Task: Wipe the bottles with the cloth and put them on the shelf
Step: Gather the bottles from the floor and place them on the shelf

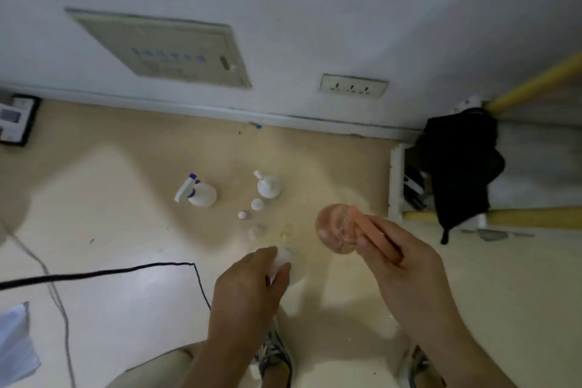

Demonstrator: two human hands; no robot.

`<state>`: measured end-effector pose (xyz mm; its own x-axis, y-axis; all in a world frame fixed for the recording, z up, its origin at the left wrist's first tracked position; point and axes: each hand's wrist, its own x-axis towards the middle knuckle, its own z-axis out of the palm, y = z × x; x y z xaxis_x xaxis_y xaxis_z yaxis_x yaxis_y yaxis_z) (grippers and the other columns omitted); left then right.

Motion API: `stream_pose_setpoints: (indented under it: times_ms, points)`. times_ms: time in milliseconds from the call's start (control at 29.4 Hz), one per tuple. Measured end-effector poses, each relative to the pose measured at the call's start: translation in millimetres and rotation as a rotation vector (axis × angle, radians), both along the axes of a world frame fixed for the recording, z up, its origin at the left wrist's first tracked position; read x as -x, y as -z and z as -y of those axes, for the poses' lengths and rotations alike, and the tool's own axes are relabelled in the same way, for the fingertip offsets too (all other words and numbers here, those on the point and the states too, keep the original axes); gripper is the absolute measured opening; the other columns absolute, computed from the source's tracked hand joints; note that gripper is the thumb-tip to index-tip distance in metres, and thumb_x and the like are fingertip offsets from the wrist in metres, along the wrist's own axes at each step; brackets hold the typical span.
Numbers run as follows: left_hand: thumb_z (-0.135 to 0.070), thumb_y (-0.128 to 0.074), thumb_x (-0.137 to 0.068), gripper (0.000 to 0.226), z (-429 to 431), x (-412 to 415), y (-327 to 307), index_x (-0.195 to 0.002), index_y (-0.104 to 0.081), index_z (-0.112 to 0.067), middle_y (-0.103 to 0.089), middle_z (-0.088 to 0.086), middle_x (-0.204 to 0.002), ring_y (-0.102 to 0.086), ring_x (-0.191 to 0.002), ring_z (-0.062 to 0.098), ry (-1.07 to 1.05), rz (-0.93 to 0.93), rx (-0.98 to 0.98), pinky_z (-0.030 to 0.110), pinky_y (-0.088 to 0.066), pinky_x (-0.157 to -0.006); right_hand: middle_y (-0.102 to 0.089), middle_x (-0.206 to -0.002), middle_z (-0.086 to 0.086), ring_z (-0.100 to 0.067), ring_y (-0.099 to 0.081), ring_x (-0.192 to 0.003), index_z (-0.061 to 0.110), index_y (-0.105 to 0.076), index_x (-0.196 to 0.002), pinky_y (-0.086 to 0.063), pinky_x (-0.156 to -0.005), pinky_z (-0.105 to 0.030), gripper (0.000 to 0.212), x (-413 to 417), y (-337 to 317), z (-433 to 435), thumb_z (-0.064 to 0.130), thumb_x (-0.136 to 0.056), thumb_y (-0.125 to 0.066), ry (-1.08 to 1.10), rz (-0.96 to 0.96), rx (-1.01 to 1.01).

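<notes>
The left hand point(248, 287) hides most of a small white bottle point(285, 257). The pink thing point(337, 227) in the right hand point(406, 264) is blurred beyond telling.

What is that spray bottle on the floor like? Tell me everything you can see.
The spray bottle is white, seemingly plastic, with a round body, a trigger head, a blue nozzle tip and a blue collar. It stands upright on the beige floor, apart and left of the other bottles. Nothing touches it but the floor.

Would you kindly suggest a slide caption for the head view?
Left hand grips a small pale bottle, right hand holds a blurred pinkish object, above white bottles on the floor.
</notes>
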<state>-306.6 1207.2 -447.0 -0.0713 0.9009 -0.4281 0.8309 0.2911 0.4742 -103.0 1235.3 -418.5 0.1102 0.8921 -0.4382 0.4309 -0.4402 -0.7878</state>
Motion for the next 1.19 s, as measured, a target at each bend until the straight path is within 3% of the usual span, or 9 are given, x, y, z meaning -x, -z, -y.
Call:
stream_pose_setpoints:
  times_ms: [136, 238, 340, 442, 647, 851, 919, 1089, 1191]
  points:
    - [-0.033, -0.071, -0.081, 0.009, -26.2, -86.7, -114.4, -0.082, -0.069, -0.025, -0.053, -0.013, -0.055, -0.051, -0.056, 0.001, -0.205, 0.122, -0.161, 0.012, -0.032, -0.056, -0.070, -0.077, 0.012, -0.009, -0.065, -0.073, 0.058, -0.066, -0.086, -0.051, -0.067, -0.030, 0.037, -61.5, -115.1, 0.2, 0.021, -0.092, -0.063, 0.013, -0.154, -0.043]
    - [-0.031, -0.069, -0.085, 0.009, -37.9, -160.2, -192.0, -0.082, -0.067, -0.022, -0.051, -0.013, -0.060, -0.050, -0.058, 0.000, -0.197, 0.138, -0.347, 0.018, -0.034, -0.058, -0.067, -0.067, 0.015, 0.001, -0.062, -0.062, 0.039, -0.068, -0.088, -0.045, -0.058, -0.013, 0.031, -125.8, -204.3, 5.9, 0.010, -0.095, -0.059, -0.032, -0.247, -0.121]
    - [-0.039, -0.062, -0.091, 0.025, -34.5, -244.0, -268.0, -0.078, -0.059, -0.018, -0.049, -0.009, -0.059, -0.049, -0.057, 0.005, -0.034, 0.088, -0.440, 0.030, -0.034, -0.055, -0.064, -0.063, 0.016, 0.001, -0.057, -0.058, 0.032, -0.069, -0.091, -0.043, -0.056, -0.011, 0.023, -217.4, -286.8, 34.6, 0.012, -0.096, -0.059, -0.024, -0.235, -0.195]
    - [-0.043, -0.056, -0.094, 0.027, -31.7, -306.8, -319.1, -0.081, -0.059, -0.019, -0.058, -0.008, -0.068, -0.054, -0.063, 0.009, 0.056, 0.155, -0.479, 0.022, -0.037, -0.059, -0.062, -0.060, 0.024, 0.004, -0.057, -0.058, 0.026, -0.071, -0.109, -0.042, -0.056, -0.008, 0.022, -295.9, -328.7, 52.2, 0.012, -0.097, -0.059, 0.045, -0.193, -0.252]
    - [-0.028, -0.060, -0.095, 0.015, -40.2, -436.1, -324.6, -0.105, -0.066, -0.017, -0.060, -0.007, -0.085, -0.056, -0.083, 0.019, 0.214, 0.215, -0.451, 0.027, -0.033, -0.067, -0.062, -0.065, 0.000, -0.006, -0.046, -0.050, 0.015, -0.077, -0.093, -0.038, -0.044, -0.020, 0.022, -458.2, -347.8, 34.9, 0.026, -0.096, -0.059, 0.413, -0.004, -0.383]
    - [-0.026, -0.062, -0.095, 0.016, -57.0, -539.6, -291.3, -0.105, -0.066, -0.014, -0.068, 0.007, -0.089, -0.061, -0.084, 0.027, 0.190, 0.143, -0.374, 0.041, -0.047, -0.074, -0.071, -0.085, 0.013, -0.001, -0.064, -0.078, 0.027, -0.069, -0.120, -0.053, -0.077, -0.025, 0.025, -552.6, -300.3, -64.7, 0.021, -0.099, -0.057, 0.146, 0.010, -0.371]
    - [-0.029, -0.061, -0.095, 0.020, -54.5, -565.7, -288.4, -0.107, -0.066, -0.014, -0.069, 0.008, -0.090, -0.062, -0.084, 0.027, 0.208, 0.150, -0.357, 0.035, -0.044, -0.070, -0.072, -0.097, 0.009, -0.009, -0.067, -0.091, 0.029, -0.067, -0.124, -0.053, -0.089, -0.029, 0.028, -557.9, -292.7, -79.8, 0.024, -0.099, -0.057, 0.029, 0.028, -0.386]
    - [-0.023, -0.051, -0.100, 0.025, -80.2, -629.4, -273.0, -0.114, -0.059, -0.004, -0.067, 0.016, -0.096, -0.062, -0.084, 0.034, 0.183, 0.097, -0.403, 0.036, -0.040, -0.062, -0.070, -0.093, 0.004, -0.016, -0.065, -0.089, 0.026, -0.069, -0.115, -0.048, -0.079, -0.020, 0.020, -564.9, -293.7, -109.3, 0.022, -0.099, -0.056, -0.173, 0.131, -0.435]
    - [-0.015, -0.048, -0.099, 0.020, -89.6, -639.7, -264.3, -0.111, -0.054, 0.001, -0.064, 0.019, -0.094, -0.061, -0.085, 0.037, 0.097, 0.195, -0.355, 0.039, -0.042, -0.067, -0.064, -0.102, 0.001, -0.020, -0.062, -0.097, 0.020, -0.061, -0.122, -0.047, -0.080, -0.027, 0.027, -564.4, -301.8, -125.0, 0.027, -0.096, -0.056, -0.291, 0.292, -0.309]
